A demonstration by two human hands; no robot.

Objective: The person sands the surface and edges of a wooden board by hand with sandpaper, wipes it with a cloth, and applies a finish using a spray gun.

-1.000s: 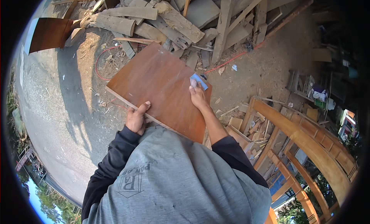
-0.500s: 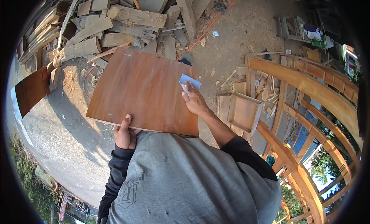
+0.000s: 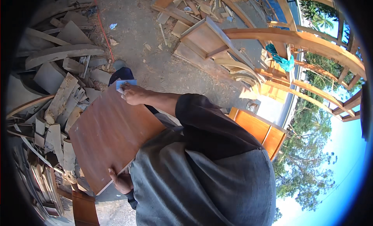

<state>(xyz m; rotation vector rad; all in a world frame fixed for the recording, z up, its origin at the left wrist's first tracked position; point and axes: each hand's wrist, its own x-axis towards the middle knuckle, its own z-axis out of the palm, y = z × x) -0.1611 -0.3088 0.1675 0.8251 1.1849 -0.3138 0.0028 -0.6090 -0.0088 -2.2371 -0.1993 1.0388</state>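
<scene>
Closest to the camera, the grey shirt point(image 3: 202, 183) fills the lower middle of the view, more of it than half a second ago, with the dark sleeve point(image 3: 210, 125) now crossing the centre. Just left of the shirt, the left hand point(image 3: 121, 181) has its fingers closed around the near edge of the brown board point(image 3: 110, 132), as before. That board is held tilted in front of the body above the ground; it now sits in the left half of the picture and its far corner points up and right, where earlier it lay more squarely across the middle. At that far corner the right hand point(image 3: 134, 94) presses a small blue pad point(image 3: 125, 84) flat onto the wood, fingers bent down over it, the same hold as in the earlier frames. Beyond the board, the pile of scrap planks point(image 3: 58, 94) has swung to the left edge. Farther off, the dirt ground point(image 3: 155, 59) and the curved wooden frames point(image 3: 295, 39) now stand at upper right.
</scene>
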